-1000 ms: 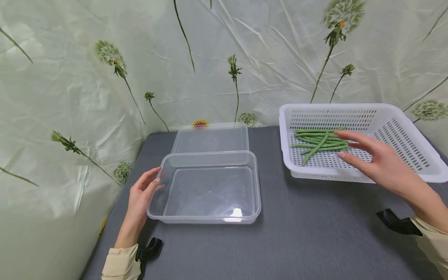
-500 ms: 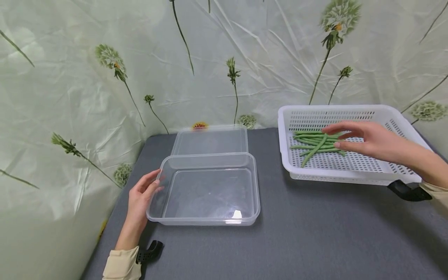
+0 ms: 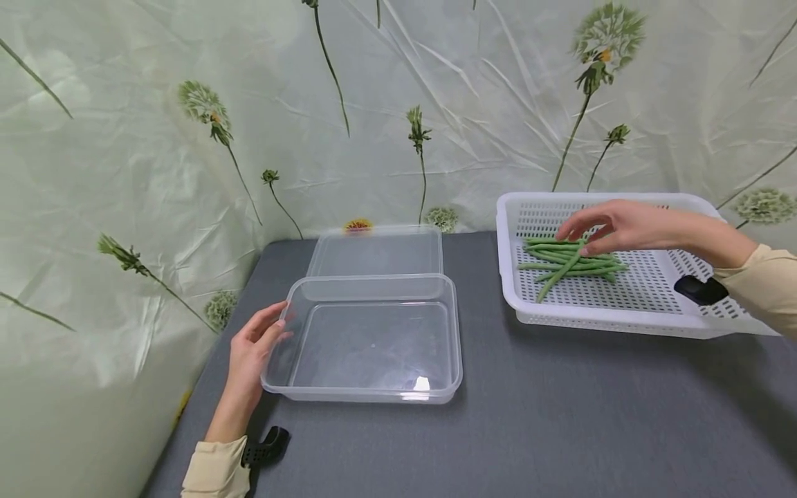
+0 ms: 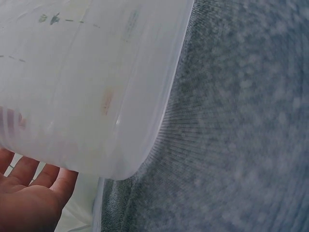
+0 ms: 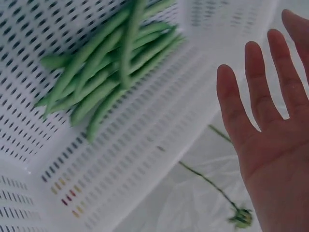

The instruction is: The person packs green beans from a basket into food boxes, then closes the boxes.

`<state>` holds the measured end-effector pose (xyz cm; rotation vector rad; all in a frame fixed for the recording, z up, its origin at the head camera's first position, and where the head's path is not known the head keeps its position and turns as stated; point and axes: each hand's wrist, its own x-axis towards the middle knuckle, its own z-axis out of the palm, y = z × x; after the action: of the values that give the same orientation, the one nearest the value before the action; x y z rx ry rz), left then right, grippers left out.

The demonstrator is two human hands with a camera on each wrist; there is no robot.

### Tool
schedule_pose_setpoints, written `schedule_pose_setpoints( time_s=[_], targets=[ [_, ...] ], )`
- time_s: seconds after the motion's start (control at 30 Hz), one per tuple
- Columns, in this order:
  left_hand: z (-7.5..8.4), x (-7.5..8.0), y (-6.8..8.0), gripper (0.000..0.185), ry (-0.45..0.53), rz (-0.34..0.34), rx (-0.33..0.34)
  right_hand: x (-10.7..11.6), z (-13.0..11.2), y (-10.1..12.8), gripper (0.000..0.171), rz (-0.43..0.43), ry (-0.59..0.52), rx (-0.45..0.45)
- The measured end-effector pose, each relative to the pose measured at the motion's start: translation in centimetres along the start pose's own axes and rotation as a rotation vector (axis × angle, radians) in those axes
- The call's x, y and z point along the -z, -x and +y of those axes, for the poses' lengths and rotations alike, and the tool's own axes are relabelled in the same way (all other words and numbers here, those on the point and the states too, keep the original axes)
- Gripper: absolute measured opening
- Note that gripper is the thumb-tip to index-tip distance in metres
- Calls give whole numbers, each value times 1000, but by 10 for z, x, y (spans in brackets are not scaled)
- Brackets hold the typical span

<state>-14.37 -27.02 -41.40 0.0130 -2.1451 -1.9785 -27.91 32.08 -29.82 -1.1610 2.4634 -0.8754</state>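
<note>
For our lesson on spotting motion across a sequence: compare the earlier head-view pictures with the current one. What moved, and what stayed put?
The right hand moved away from the person and leftward over the white basket, and now hovers open above the green beans, taking no grip on them. The left hand stayed resting against the clear container; container, lid, basket and beans kept their places.

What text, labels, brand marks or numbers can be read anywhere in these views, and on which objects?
None: no readable text in any view.
The clear container, its lid and the white basket holding the green beans carry no visible label.
The backdrop sheet shows only printed flowers.
Faint coloured marks through the container wall in the left wrist view are too blurred to read.
</note>
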Motion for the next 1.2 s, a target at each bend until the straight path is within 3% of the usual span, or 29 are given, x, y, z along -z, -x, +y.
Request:
schedule_pose_setpoints(
  time_s=[0.33,0.6,0.97,1.2],
  targets=[
    [-2,2,0,40,-2,9,19,-17,42,-19,32,-136,-97,-58],
    [-3,2,1,39,11,21,13,-31,61,-25,30,-168,-162,-61],
    [-3,0,-1,38,-6,23,13,-42,75,-25,30,-144,-30,-159],
    [-3,0,-3,40,-10,11,17,-43,76,-28,26,-171,-67,-183]
  ],
)
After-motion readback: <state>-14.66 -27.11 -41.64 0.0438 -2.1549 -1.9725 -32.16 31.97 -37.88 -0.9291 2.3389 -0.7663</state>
